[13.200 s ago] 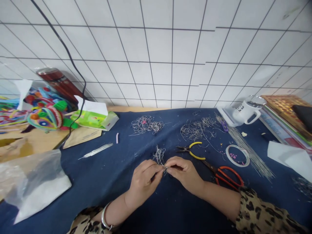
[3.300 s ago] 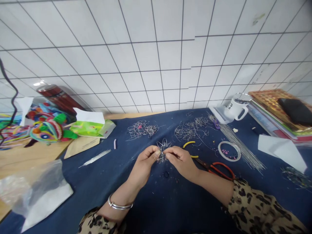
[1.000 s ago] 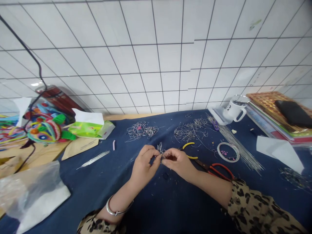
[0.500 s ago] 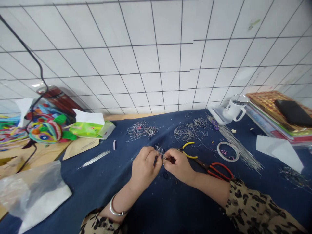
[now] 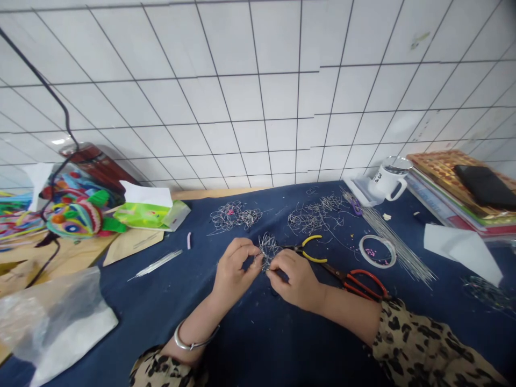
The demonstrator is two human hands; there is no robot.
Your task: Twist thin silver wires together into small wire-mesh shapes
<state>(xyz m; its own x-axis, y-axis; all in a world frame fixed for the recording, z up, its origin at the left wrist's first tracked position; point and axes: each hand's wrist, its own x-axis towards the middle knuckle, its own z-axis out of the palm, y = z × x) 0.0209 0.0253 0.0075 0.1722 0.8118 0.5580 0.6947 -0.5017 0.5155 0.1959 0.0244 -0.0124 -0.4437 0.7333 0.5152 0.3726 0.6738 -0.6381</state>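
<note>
Between my two hands is a small openwork shape of bent silver wire (image 5: 267, 243). My left hand (image 5: 237, 269) pinches its left side between thumb and forefinger. From the right, my right hand (image 5: 297, 279) pinches the lower part of the wire, its fingertips close to those of the left. Yellow-handled pliers (image 5: 313, 250) lie just beyond my right hand, and red-handled scissors (image 5: 363, 282) rest beside my right forearm. Behind the hands are two heaps of tangled wire, a left heap (image 5: 234, 216) with a pink bit and a right heap (image 5: 314, 214).
A ring-shaped dish (image 5: 378, 251) holds small pink beads, next to a bundle of straight wires (image 5: 399, 244). A white mug (image 5: 389, 177) stands at the back right, near stacked books (image 5: 439, 201) and a phone (image 5: 489, 185). Leftward lie thin needles (image 5: 156, 264) and a plastic bag (image 5: 68, 317).
My hands have drawn slightly apart, the left one shifting a little left. More of the wire shape now shows between and above the fingertips.
</note>
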